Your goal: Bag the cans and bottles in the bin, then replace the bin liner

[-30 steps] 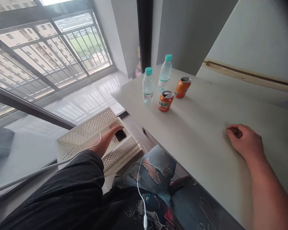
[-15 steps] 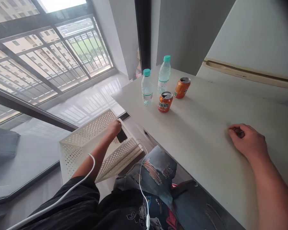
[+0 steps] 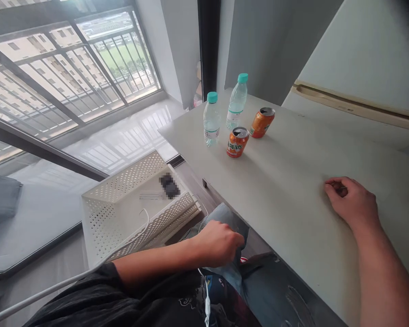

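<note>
My left hand (image 3: 220, 243) is closed in a fist above my lap, beside the table's near edge. Its fingers face away, so anything inside them is hidden. On the right side of the pale table (image 3: 293, 181) rests my right hand (image 3: 354, 202), its fingers curled in and thumb against the forefinger, with nothing visible in the gap. Two clear bottles with teal caps, a nearer bottle (image 3: 211, 120) and a farther bottle (image 3: 236, 104), stand upright. Beside them are two opened orange drink cans, a front can (image 3: 237, 144) and a back can (image 3: 262, 122). Neither hand touches these.
Left of the table sits a cream perforated basket (image 3: 132, 175) holding a dark, pixelated object (image 3: 169, 186). A white cable (image 3: 54, 290) passes over my left arm to the basket. Glass doors (image 3: 54, 154) and a railing (image 3: 122, 63) lie beyond.
My left hand has come out of the basket and swung right to above my lap, closed. My right hand stays put. The view has shifted slightly; bottles and cans keep their places.
</note>
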Demonstrator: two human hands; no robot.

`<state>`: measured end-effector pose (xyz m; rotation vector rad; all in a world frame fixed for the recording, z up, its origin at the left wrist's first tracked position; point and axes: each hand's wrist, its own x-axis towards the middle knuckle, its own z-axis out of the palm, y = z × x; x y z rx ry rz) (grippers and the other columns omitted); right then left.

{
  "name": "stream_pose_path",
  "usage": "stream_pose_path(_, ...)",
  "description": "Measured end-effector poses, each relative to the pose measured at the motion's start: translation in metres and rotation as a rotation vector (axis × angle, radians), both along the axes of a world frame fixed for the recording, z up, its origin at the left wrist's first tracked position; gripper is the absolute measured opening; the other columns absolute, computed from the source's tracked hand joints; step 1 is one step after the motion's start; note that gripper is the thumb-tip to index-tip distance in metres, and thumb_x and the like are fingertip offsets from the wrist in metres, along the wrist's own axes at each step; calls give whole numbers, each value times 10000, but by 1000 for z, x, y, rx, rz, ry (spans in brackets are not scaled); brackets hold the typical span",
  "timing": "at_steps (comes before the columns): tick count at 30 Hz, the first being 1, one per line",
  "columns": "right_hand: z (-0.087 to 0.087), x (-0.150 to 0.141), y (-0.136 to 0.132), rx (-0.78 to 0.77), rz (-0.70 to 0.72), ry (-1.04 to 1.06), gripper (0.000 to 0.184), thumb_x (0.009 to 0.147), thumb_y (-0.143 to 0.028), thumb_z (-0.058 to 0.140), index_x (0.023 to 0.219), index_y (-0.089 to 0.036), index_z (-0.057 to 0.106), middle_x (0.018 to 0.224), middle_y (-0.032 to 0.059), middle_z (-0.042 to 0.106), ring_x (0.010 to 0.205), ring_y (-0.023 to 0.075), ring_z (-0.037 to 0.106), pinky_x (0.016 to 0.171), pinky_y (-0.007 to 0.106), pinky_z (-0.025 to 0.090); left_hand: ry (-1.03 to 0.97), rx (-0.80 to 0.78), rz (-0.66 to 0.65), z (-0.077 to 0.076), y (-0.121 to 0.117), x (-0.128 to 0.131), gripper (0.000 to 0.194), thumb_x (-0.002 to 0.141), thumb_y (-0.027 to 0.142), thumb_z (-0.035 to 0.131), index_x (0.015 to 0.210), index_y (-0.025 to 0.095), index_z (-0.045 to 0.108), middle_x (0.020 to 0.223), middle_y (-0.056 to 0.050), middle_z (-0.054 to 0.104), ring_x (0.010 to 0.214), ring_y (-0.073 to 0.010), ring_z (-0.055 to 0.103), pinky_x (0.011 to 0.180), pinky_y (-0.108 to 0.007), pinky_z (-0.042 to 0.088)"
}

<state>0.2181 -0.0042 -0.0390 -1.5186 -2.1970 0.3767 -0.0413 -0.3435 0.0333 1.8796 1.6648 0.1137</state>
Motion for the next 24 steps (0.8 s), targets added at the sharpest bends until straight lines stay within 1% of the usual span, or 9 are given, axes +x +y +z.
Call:
stream_pose_path(3,-1,0,0,-3,-7,16,276,706,-464,571,849,-250,670,888,52,709,712,220,608,778,382,478,22,-10,-74,-4,3,5,111,824,180,601,722,208,568,719,-38,709,646,-183,662,498,-320,251)
stream_pose_path(5,-1,0,1,-8,-11,13,269,703,-457,572,847,-251,668,878,51,708,715,223,610,790,386,479,52,-21,-114,-13,5,5,67,839,203,618,774,214,632,743,-50,730,666,-210,697,485,-321,273)
stream_pose_path(8,-2,1,2,-10,-13,7,278,698,-463,566,845,-252,669,878,54,715,723,233,617,789,392,476,162,-82,-171,-34,7,3,108,869,222,612,842,198,714,793,-95,759,701,-266,738,482,-335,363)
stream_pose_path(10,-3,1,2,-3,-9,4,289,696,-472,563,847,-251,671,879,56,718,721,232,619,780,391,474,232,-135,-231,-45,6,0,159,879,213,596,842,177,746,803,-127,762,706,-299,748,491,-362,433)
stream_pose_path(13,-4,2,2,5,-12,-4,298,696,-479,558,849,-251,674,868,55,715,711,227,614,763,387,471,247,-142,-306,-53,2,-1,173,873,200,602,844,167,769,781,-134,759,690,-303,748,540,-381,515)
stream_pose_path(16,-4,3,2,9,-17,-3,291,707,-476,559,853,-255,679,872,51,715,713,226,613,767,387,471,199,-104,-360,-53,-2,1,129,862,207,649,811,171,762,745,-111,751,675,-286,746,557,-352,526)
stream_pose_path(20,-3,2,1,0,-25,-5,274,719,-464,570,857,-255,681,884,51,717,724,227,614,770,383,470,152,-16,-404,-49,3,8,98,865,216,694,784,182,737,698,-81,730,634,-261,727,492,-314,437)
stream_pose_path(22,-2,2,1,-13,-36,-3,265,717,-451,580,860,-252,682,879,55,715,722,228,610,780,386,471,88,90,-372,-42,12,15,67,887,224,681,900,200,743,752,-61,744,658,-239,716,488,-323,405)
stream_pose_path(24,0,1,0,-30,-51,1,243,716,-428,597,859,-252,683,867,53,712,718,227,606,796,391,471,-20,248,-327,-28,26,26,159,920,208,622,1041,218,725,860,-42,761,748,-217,710,518,-337,406)
